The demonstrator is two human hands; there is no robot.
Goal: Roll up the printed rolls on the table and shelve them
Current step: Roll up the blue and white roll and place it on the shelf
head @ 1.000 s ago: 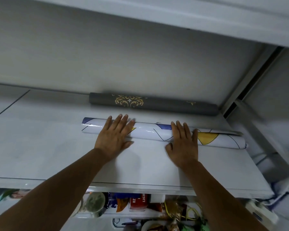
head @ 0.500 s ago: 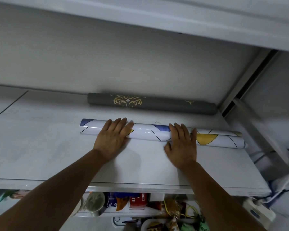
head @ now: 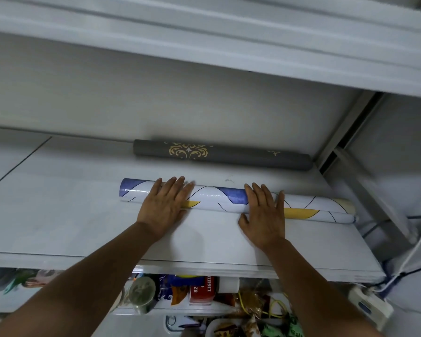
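Both hands, left hand (head: 164, 207) and right hand (head: 265, 215), are pressing flat, fingers spread, on the white patterned roll (head: 219, 199) on the shelf (head: 58, 215); the grey roll (head: 223, 154) is lying farther back, so shelving looks nearly finished.

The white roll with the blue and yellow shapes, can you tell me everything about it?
The white roll is a long, glossy tube of printed sheet, with blue and yellow curved patches and thin dark lines. It lies flat across the shelf, in front of the grey roll and apart from it. Its right end looks uneven, with layers sticking out. The left hand and right hand press on it with flat, open palms.
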